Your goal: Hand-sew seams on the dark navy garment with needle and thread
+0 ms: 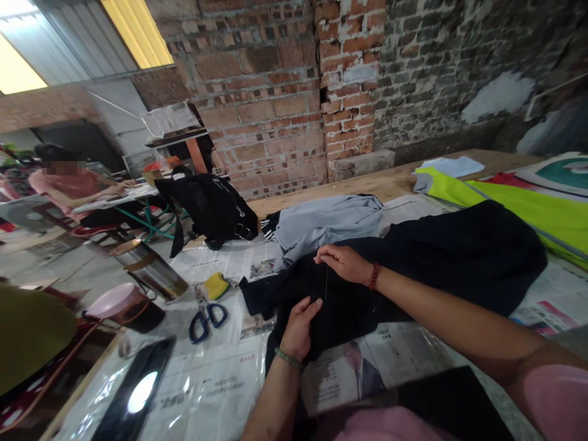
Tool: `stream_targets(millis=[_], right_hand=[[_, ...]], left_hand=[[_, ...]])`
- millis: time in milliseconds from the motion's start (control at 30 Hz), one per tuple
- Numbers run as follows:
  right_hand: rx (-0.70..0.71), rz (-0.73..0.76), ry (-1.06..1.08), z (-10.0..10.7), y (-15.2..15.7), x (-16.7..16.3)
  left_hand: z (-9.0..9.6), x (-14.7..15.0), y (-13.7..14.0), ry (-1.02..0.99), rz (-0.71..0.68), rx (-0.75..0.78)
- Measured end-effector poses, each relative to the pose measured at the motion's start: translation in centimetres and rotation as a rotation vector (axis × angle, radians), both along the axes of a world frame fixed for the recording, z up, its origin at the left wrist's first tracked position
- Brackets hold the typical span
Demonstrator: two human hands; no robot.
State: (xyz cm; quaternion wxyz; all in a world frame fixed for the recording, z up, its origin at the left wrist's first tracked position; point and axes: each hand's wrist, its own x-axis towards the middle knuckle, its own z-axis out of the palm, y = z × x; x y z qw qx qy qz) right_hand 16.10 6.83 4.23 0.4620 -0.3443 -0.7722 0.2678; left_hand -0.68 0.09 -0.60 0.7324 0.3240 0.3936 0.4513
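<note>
A dark navy garment (pixel 459 251) lies spread in front of me, with a black section toward my left hand. My left hand (pixel 298 331), a green bead bracelet on its wrist, grips a fold of this cloth between thumb and fingers. Above and to the right, my right hand (pixel 344 263) is closed in a pinch, with a red bead bracelet at the wrist. A thin pale thread (pixel 326 283) runs from beneath the right hand down to the cloth near my left thumb. Whether a needle is in the pinch is too small to see.
Blue-handled scissors (pixel 209 320), a yellow object (pixel 215 286), a phone (pixel 133 392), a lidded cup (pixel 126 306) and a steel flask (pixel 149 267) stand left. Behind lie grey clothing (pixel 326 220) and a black bag (pixel 209 208); a hi-vis garment (pixel 519 208) lies right. Another person (pixel 78 190) sits far left.
</note>
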Motion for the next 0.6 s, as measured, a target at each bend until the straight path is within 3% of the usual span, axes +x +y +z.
stream_targets(millis=[100,300,600], right_hand=[[0.027,-0.010,-0.008,-0.09,0.23,0.02],[-0.140,-0.078,0.164,-0.53,0.22,0.17],[-0.259,-0.058,0.311,-0.19,0.32,0.10]], left_hand=[[-0.11,0.00,0.11,0.011,0.058,-0.012],[-0.54,0.10,0.49,0.071,0.286,-0.024],[-0.55,0.04,0.44,0.073,0.308,-0.011]])
